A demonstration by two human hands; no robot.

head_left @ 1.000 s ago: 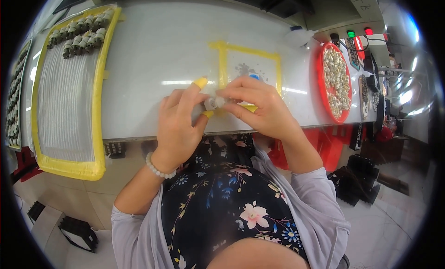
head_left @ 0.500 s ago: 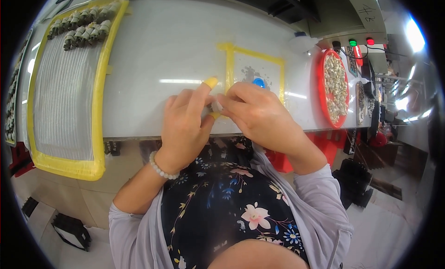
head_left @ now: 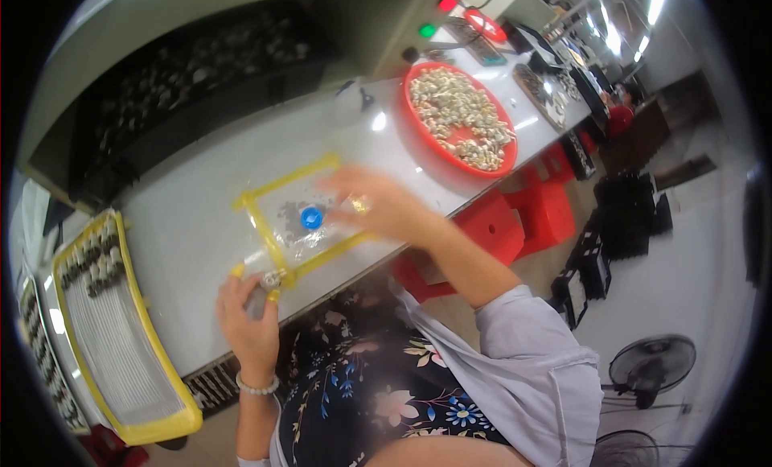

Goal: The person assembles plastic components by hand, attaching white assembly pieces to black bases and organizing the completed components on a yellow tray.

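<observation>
My left hand (head_left: 248,320), with yellow covers on the thumb and a finger, pinches a small whitish lump (head_left: 273,279) at the near left corner of a yellow-taped square (head_left: 277,246) on the table. My right hand (head_left: 382,205) is smeared by motion above the right part of that square, and its fingers cannot be made out. Just left of it sits a small round blue cap (head_left: 311,218), with grey smudges around it. Whether the right hand holds anything is hidden by the blur.
A red basin (head_left: 508,163) full of small whitish pieces stands at the right. At the left lies a yellow-edged tray (head_left: 133,362) with ridged lining and rows of pale, dark-ended bundles (head_left: 100,266). A machine housing (head_left: 378,32) borders the back. Red stools (head_left: 482,226) stand below the table edge.
The view has swung toward the right. My hands have parted: the left keeps the small whitish lump, while the right has moved away to the right, past the blue cap.
</observation>
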